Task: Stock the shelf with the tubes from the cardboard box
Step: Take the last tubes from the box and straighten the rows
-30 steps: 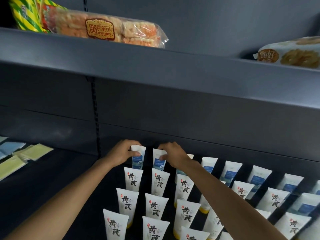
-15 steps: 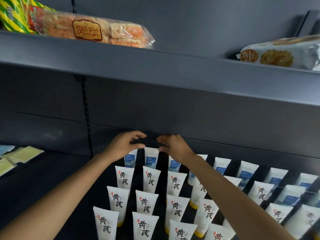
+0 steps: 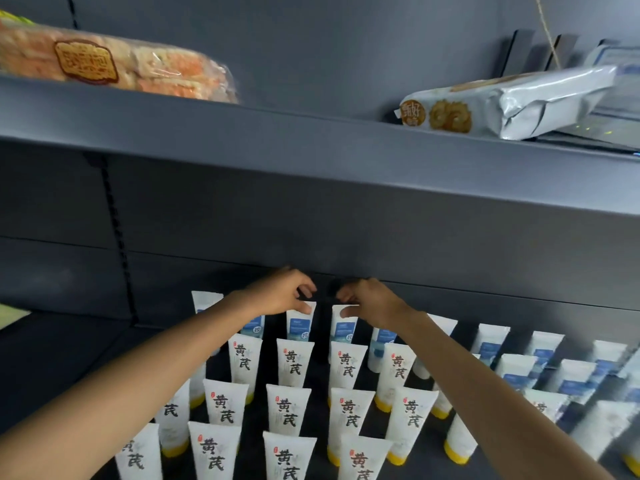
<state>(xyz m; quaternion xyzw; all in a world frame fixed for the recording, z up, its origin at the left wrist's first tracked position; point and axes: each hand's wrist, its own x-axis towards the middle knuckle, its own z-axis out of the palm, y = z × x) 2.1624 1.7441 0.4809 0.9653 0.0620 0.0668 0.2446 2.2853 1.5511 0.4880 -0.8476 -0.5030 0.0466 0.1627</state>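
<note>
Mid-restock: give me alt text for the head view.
Left hand and right hand each touch the top of a white blue-labelled tube in the back row of a dark grey shelf, behind rows of upright white yellow-capped tubes.

Front tubes (image 3: 295, 367) showing white with black characters, yellow caps — back-row tubes (image 3: 300, 325) carrying blue labels. Shelf (image 3: 311, 157) reading dark grey. Biscuit pack (image 3: 512, 102) gleaming silver; cracker pack (image 3: 114, 64) orange-beige.

I'm in a shop, at dark metal retail shelving (image 3: 311, 157) w/ slotted uprights (image 3: 116, 233). Identical tubes (image 3: 294, 363) stand in neat rows, labels facing out; packaged biscuits (image 3: 502, 105) & snack packs (image 3: 114, 64) sit on the shelf above.
</note>
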